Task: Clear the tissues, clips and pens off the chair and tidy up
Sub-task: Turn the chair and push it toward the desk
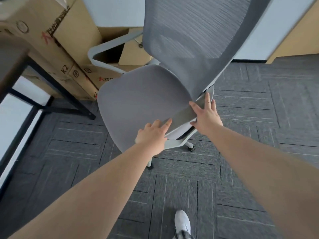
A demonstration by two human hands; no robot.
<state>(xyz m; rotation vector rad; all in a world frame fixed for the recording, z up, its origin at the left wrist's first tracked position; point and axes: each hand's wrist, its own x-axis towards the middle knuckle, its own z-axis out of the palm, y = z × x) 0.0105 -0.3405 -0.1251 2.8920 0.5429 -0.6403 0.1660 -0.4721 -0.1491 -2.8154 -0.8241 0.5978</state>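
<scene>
A grey mesh office chair stands on the carpet, its seat [138, 97] in the middle of the head view and its tall backrest [195, 31] rising to the upper right. Both hands are on the chair's near armrest [183, 116]. My left hand [151, 135] holds its front end, fingers laid along the top. My right hand [205, 116] grips farther back, thumb on the inner side and fingers on the outer side. I see no tissues, clips or pens in this frame.
Stacked cardboard boxes [51, 37] lean behind the chair at upper left, close to its far armrest [107, 47]. A dark desk frame [57, 90] stands at the left. Chair casters [192, 149] rest on grey carpet tiles. My white shoe [182, 221] is at the bottom.
</scene>
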